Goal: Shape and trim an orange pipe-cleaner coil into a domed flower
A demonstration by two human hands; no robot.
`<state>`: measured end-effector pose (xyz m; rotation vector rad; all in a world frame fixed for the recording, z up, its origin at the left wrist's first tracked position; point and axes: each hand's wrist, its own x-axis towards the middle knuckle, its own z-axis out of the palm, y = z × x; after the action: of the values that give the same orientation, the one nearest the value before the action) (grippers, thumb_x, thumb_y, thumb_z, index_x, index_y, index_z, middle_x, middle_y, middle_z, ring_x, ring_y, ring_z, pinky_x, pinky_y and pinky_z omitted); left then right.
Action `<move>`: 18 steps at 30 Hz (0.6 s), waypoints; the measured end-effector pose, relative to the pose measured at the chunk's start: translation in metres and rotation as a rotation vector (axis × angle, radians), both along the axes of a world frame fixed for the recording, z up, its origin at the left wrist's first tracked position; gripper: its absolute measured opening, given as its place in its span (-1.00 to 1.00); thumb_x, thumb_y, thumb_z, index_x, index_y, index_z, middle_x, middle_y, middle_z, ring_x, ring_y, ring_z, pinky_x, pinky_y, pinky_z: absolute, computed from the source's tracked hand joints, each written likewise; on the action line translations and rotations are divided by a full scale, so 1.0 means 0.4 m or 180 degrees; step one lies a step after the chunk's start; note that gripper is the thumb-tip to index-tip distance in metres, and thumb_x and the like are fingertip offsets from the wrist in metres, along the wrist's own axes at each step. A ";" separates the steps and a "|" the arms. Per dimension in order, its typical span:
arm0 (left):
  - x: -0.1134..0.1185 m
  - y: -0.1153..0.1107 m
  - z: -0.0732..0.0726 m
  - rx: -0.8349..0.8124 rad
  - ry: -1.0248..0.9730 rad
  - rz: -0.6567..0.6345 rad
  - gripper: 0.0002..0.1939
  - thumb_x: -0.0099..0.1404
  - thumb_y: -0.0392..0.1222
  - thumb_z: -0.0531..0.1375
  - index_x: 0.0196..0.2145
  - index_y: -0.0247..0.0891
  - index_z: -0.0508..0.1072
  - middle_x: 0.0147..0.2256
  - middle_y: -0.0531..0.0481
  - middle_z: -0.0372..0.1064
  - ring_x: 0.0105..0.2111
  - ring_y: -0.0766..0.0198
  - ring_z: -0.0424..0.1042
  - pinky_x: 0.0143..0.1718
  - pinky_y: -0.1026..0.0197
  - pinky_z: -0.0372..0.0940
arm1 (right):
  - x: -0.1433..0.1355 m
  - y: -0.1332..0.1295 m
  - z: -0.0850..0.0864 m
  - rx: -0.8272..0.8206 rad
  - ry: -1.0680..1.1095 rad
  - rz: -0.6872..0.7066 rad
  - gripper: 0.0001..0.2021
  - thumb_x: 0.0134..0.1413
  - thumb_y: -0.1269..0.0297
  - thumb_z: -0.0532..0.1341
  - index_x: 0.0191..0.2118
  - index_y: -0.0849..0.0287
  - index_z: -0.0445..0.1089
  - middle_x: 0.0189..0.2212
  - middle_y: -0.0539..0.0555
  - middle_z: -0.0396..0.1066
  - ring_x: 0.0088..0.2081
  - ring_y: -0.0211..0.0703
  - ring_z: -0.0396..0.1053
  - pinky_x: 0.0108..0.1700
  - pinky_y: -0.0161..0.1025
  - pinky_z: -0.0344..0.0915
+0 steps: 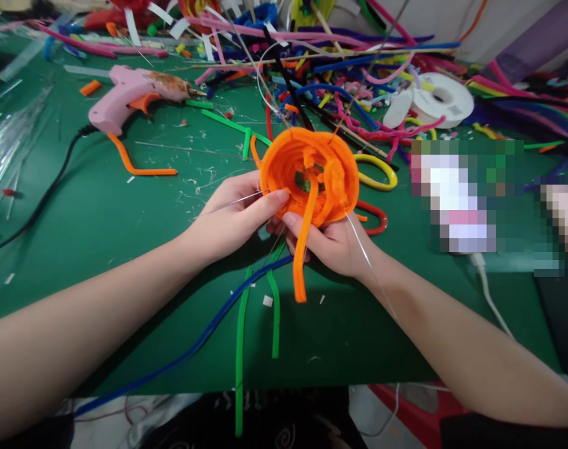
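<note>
An orange cup-shaped piece wound from pipe cleaners [344, 168] is held between both hands over the table, its open side facing me. My left hand [239, 215] grips its left rim, thumb inside. My right hand [333, 243] holds it from below, thumb near the lower rim. A loose orange pipe cleaner end [301, 274] hangs out over the front. Thin wires [358, 237] stick out from several sides. Below the hands, green pipe cleaners [240, 349] and a long blue pipe cleaner [199, 340] hang down toward the table edge. The fingers behind the piece are mostly hidden.
A pink hot glue gun [120, 103] lies at the left on the green table [138, 218], its black cord running left. Mixed pipe cleaners heap along the back, beside a white spool [459, 103]. At the right lies a blurred-out device with a white cable [489, 296].
</note>
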<state>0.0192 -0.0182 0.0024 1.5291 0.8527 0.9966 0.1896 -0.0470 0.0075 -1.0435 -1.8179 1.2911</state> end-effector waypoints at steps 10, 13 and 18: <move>-0.002 0.002 0.001 -0.0072 0.0009 -0.0047 -0.78 0.28 -0.17 0.16 -0.50 -0.29 0.38 -0.58 0.10 0.32 -0.61 0.41 0.32 -0.57 0.35 0.28 | -0.001 0.000 0.004 -0.0249 0.0061 0.0026 -0.70 0.22 0.16 0.17 -0.50 0.17 0.24 -0.67 -0.09 0.26 -0.61 -0.36 0.22 -0.51 -0.33 0.25; -0.002 0.001 0.003 -0.0086 0.0040 -0.0047 -0.77 0.28 -0.16 0.16 -0.50 -0.28 0.38 -0.59 0.09 0.32 -0.61 0.40 0.32 -0.57 0.34 0.28 | -0.001 0.000 0.004 -0.0268 0.0026 0.0026 -0.70 0.22 0.15 0.16 -0.51 0.16 0.24 -0.66 -0.09 0.26 -0.61 -0.35 0.23 -0.51 -0.32 0.25; 0.000 0.001 0.005 -0.0097 0.0026 -0.0005 -0.78 0.27 -0.18 0.16 -0.51 -0.28 0.37 -0.59 0.09 0.32 -0.61 0.41 0.32 -0.57 0.36 0.28 | 0.000 0.001 0.004 -0.0197 -0.0020 0.0041 -0.68 0.22 0.15 0.15 -0.52 0.16 0.23 -0.67 -0.09 0.25 -0.59 -0.34 0.23 -0.49 -0.32 0.26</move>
<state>0.0194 -0.0180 0.0044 1.5088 0.8687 0.9726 0.1897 -0.0465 0.0092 -1.0714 -1.8023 1.3609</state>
